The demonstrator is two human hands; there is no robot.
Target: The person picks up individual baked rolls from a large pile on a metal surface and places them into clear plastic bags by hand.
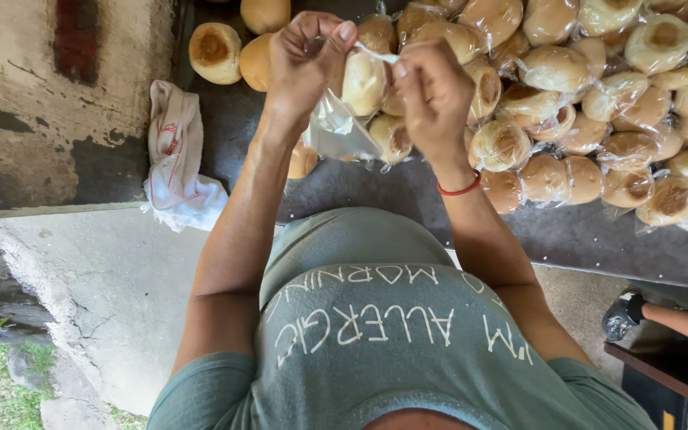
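Far left, a crumpled white cloth bag (pixel 175 155) with red marks lies on the dark table (pixel 408 203). Two bare round buns (pixel 215 52) sit beyond it. The left hand (pixel 302 64) pinches the top of a clear plastic bag (pixel 342 127) with a bun (pixel 362 81) inside. The right hand (pixel 433 99) grips the same bag's thin twisted neck. I think both hands should hold the neck tight and pull evenly, so the plastic won't rip. To the right, a big pile of wrapped buns (pixel 599 119) in clear bags covers the table.
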